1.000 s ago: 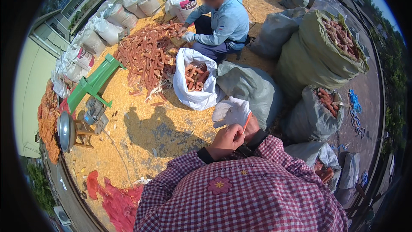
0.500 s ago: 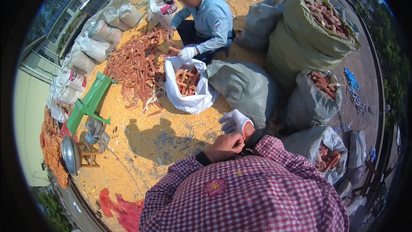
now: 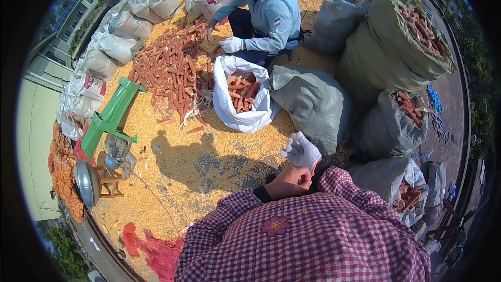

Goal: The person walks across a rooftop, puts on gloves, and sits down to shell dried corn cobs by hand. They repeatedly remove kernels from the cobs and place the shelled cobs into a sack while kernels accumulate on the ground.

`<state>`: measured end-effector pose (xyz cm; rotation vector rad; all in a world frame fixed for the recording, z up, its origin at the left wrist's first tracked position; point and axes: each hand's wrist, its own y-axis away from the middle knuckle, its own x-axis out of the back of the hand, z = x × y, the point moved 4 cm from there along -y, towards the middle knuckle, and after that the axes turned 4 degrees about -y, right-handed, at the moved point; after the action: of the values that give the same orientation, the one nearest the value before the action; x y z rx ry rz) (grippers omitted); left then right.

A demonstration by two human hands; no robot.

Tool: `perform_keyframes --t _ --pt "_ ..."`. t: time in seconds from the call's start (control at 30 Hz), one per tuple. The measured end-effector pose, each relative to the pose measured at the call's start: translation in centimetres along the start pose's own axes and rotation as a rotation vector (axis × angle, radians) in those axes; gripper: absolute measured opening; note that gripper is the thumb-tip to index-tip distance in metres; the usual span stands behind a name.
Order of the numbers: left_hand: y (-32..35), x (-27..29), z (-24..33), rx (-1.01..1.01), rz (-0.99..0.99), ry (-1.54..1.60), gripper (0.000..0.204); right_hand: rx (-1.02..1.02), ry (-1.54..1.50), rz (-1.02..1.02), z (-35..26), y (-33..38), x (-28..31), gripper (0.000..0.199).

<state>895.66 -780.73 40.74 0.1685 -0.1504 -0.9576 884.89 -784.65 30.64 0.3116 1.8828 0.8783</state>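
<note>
White glove [image 3: 303,148] | on right hand [image 3: 300,151] | orange cuff [image 3: 315,165] pinched by left fingers [image 3: 303,177]

The glove [image 3: 304,150] is white, with an orange-edged cuff. It sits on the right hand [image 3: 300,146], its fingers loosely bent and pointing away to the left, its cuff at the wrist, pinched by the left hand [image 3: 288,181].

I see the bare left hand [image 3: 288,183] pinching an orange-edged white fabric glove [image 3: 309,152] at its cuff. The right hand [image 3: 302,149] wears it.

Pink sack labels [image 3: 94,86], seemingly illegible
</note>
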Motion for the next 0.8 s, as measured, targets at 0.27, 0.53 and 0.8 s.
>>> perform_keyframes --t 0.27,0.53,0.8 --pt "-4.0 6.2 -1.0 -0.176 0.209 -0.457 0.013 0.348 1.200 0.023 -5.5 -7.3 -5.5 0.087" --pt "-4.3 14.3 -5.0 0.582 0.553 -0.136 0.016 0.656 2.460 0.090 -15.4 -24.5 -14.4 0.084" --pt "-9.9 16.0 -8.5 0.627 0.710 0.248 0.015 0.490 1.943 -0.124 -22.9 -32.9 -9.8 0.029"
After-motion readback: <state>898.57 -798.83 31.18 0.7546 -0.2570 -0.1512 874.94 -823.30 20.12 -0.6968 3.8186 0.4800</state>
